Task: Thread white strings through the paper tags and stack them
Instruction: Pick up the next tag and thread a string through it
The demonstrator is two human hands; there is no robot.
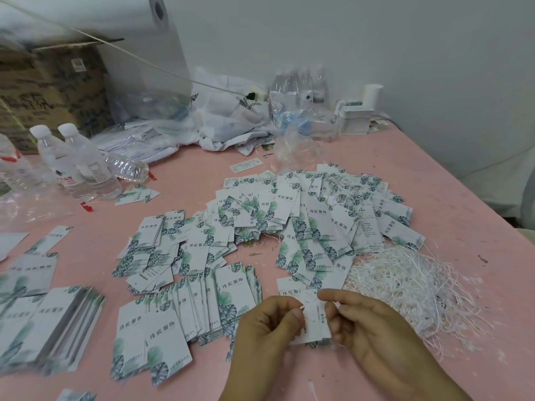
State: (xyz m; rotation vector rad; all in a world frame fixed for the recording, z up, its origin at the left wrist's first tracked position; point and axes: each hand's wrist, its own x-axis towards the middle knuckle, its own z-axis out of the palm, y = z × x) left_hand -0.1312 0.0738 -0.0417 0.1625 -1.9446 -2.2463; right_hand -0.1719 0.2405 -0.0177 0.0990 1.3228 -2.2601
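Note:
My left hand (266, 328) and my right hand (373, 331) meet low in the middle, both pinching one white paper tag (314, 325) with a thin white string (309, 293) at its top. A loose heap of white strings (405, 282) lies to the right of my hands. Leaf-printed tags with strings on them lie in a wide pile (304, 221) at the middle of the pink table (434, 183). Fanned rows of tags (185, 308) lie left of my hands, and a neat stack (55, 322) sits at the far left.
Water bottles (78, 160) stand and lie at the back left. Plastic bags (220, 120), a bottle pack (301, 85) and small white boxes (356, 117) crowd the back by the wall. A cardboard box (49, 85) and a big white roll (156, 13) stand behind.

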